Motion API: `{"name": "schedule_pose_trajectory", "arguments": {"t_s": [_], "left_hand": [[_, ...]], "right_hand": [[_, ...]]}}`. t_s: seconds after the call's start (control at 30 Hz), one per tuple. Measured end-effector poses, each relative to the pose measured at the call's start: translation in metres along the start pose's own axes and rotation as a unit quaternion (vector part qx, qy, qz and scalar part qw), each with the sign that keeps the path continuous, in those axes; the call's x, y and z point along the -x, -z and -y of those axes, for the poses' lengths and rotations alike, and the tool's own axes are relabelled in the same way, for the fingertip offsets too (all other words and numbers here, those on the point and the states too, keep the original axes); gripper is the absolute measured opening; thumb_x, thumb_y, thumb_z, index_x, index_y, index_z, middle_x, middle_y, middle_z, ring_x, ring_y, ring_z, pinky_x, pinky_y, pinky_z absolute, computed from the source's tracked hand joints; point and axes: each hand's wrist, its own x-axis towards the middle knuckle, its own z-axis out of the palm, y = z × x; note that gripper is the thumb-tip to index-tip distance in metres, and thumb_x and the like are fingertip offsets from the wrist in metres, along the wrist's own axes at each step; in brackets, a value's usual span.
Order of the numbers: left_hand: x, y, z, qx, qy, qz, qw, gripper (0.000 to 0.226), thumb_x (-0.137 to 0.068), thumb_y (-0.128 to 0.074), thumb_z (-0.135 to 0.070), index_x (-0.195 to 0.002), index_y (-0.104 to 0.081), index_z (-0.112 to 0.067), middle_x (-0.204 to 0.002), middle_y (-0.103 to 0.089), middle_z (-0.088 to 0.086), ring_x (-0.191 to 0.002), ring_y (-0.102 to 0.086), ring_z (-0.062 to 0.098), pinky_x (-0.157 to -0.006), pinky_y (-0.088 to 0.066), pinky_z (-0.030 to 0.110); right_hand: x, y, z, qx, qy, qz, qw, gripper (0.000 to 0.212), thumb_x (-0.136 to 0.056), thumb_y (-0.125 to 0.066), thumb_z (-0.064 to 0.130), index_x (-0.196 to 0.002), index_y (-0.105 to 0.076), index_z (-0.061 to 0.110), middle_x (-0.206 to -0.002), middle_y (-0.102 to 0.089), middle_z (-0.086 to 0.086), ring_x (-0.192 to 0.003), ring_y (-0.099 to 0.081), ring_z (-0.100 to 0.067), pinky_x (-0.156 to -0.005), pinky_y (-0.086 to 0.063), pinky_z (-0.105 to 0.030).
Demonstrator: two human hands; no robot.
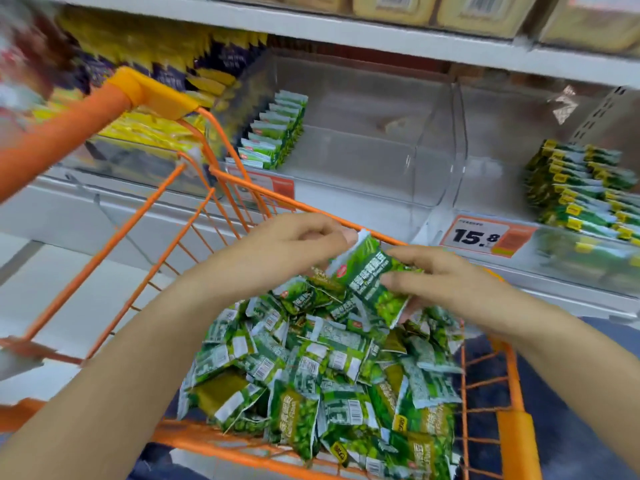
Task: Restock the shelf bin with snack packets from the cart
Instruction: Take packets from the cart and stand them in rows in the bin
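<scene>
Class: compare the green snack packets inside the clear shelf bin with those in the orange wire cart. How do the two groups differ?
The green packets in the clear plastic shelf bin stand upright in one neat row; those in the orange wire cart lie jumbled. The bin's row is short, the cart's pile large. Both share green-and-white wrappers.

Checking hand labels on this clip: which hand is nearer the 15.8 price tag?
Right. The right hand holds green packets just below and left of the price tag. The left hand pinches the packets' top corner, farther left.

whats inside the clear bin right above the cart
A single row of green snack packets stands against the left wall of the clear bin; the rest looks bare. The cart rim hides its lower front.
</scene>
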Motion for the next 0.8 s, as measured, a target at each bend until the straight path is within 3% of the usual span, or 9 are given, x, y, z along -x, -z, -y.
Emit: {"name": "schedule_pose_trajectory", "arguments": {"t_s": [0.1,0.23,0.3,0.33,0.43,0.5,0.6,0.67,0.8], "left_hand": [[-0.005,0.001,-0.001,0.041,-0.028,0.004,0.999,0.023,-0.088,-0.065,-0.029,-0.105,-0.068,-0.014,-0.099,-0.071,0.011,-0.09,-0.067,0.022,-0.07,-0.055,0.03],[-0.011,0.016,0.003,0.074,-0.056,-0.085,0.992,0.011,-0.083,-0.074,-0.023,-0.089,-0.069,-0.014,-0.084,-0.069,0.011,-0.066,-0.063,0.021,-0.055,-0.053,0.034],[-0.015,0.027,0.003,0.036,-0.075,-0.123,0.989,0.014,-0.079,-0.076,-0.03,-0.086,-0.07,-0.018,-0.08,-0.069,0.005,-0.067,-0.062,0.015,-0.061,-0.051,0.037],[-0.017,0.031,0.003,0.009,-0.08,-0.14,0.987,0.017,-0.076,-0.074,-0.035,-0.085,-0.071,-0.02,-0.08,-0.07,0.001,-0.07,-0.063,0.013,-0.067,-0.051,0.038],[-0.032,0.041,0.001,-0.032,-0.079,-0.197,0.977,0.016,-0.082,-0.071,-0.037,-0.091,-0.071,-0.024,-0.086,-0.069,-0.007,-0.085,-0.061,0.01,-0.076,-0.049,0.037],[-0.049,0.043,0.009,-0.177,-0.082,-0.322,0.927,0.026,-0.09,-0.06,-0.041,-0.108,-0.068,-0.025,-0.108,-0.066,-0.007,-0.11,-0.052,0.011,-0.092,-0.041,0.031],[-0.067,0.051,0.031,-0.343,-0.107,-0.47,0.806,0.034,-0.089,-0.053,-0.027,-0.118,-0.064,-0.014,-0.135,-0.054,0.009,-0.136,-0.034,0.028,-0.113,-0.022,0.044],[-0.073,0.058,0.049,-0.373,-0.099,-0.5,0.776,0.036,-0.087,-0.054,-0.019,-0.121,-0.063,-0.013,-0.144,-0.046,0.012,-0.141,-0.025,0.031,-0.117,-0.01,0.05],[-0.076,0.07,0.069,-0.412,-0.102,-0.495,0.758,0.031,-0.085,-0.05,-0.011,-0.111,-0.068,-0.013,-0.147,-0.042,0.012,-0.143,-0.021,0.035,-0.117,-0.011,0.053]], "right_hand": [[-0.013,-0.005,0.017,0.0,0.034,0.01,0.999,0.034,-0.069,-0.069,0.027,-0.103,-0.066,0.029,-0.095,-0.073,0.011,-0.073,-0.065,0.001,-0.058,-0.053,-0.019],[-0.04,-0.012,0.031,0.085,0.055,-0.032,0.994,0.029,-0.069,-0.074,0.042,-0.091,-0.072,0.024,-0.083,-0.074,0.002,-0.073,-0.067,-0.011,-0.067,-0.054,-0.03],[-0.057,-0.012,0.037,0.155,0.06,-0.037,0.985,0.042,-0.073,-0.07,0.059,-0.09,-0.073,0.02,-0.078,-0.071,-0.007,-0.071,-0.065,-0.021,-0.07,-0.051,-0.043],[-0.065,-0.012,0.041,0.201,0.058,-0.045,0.977,0.05,-0.073,-0.065,0.064,-0.087,-0.072,0.016,-0.07,-0.065,-0.012,-0.063,-0.058,-0.018,-0.064,-0.047,-0.042],[-0.09,-0.003,0.053,0.277,0.069,-0.094,0.954,0.046,-0.079,-0.062,0.052,-0.08,-0.069,0.007,-0.065,-0.057,-0.013,-0.058,-0.048,-0.02,-0.06,-0.038,-0.037],[-0.105,0.006,0.063,0.216,0.068,-0.134,0.965,0.032,-0.084,-0.066,0.036,-0.076,-0.069,0.005,-0.058,-0.058,-0.002,-0.052,-0.05,-0.01,-0.055,-0.039,-0.027],[-0.133,0.027,0.066,0.083,0.045,-0.189,0.977,0.012,-0.089,-0.065,0.018,-0.08,-0.069,0.011,-0.058,-0.061,0.009,-0.043,-0.048,0.007,-0.045,-0.033,-0.006],[-0.155,0.041,0.06,0.024,0.013,-0.213,0.977,0.009,-0.089,-0.065,0.016,-0.081,-0.068,0.015,-0.06,-0.063,0.008,-0.042,-0.048,0.008,-0.041,-0.03,-0.007],[-0.215,0.059,0.045,-0.04,-0.086,-0.263,0.96,0.013,-0.083,-0.07,0.019,-0.076,-0.059,0.02,-0.068,-0.06,0.003,-0.056,-0.049,-0.007,-0.047,-0.026,-0.022]]}}
